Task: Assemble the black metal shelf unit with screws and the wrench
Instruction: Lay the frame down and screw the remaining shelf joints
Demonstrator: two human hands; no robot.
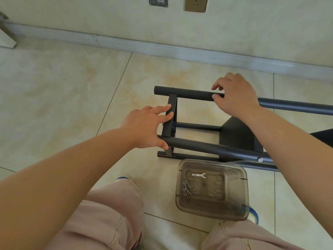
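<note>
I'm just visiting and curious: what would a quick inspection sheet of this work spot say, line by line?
Surface: beige tiled floor.
Job's things: black shelf frame lying on its side; clear tub holding the wrench and screws.
Clutter: tape roll partly hidden behind the tub.
Hands: left hand rests on the flat crossbar; right hand grips the upper tube.
Cables: nothing seen.
Surroundings: wall with a socket and skirting.

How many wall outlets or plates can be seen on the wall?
2. A grey metal plate and, to its right, a bronze socket, both at the top edge above the baseboard. Both are cut off by the frame; more may lie out of view.
</note>
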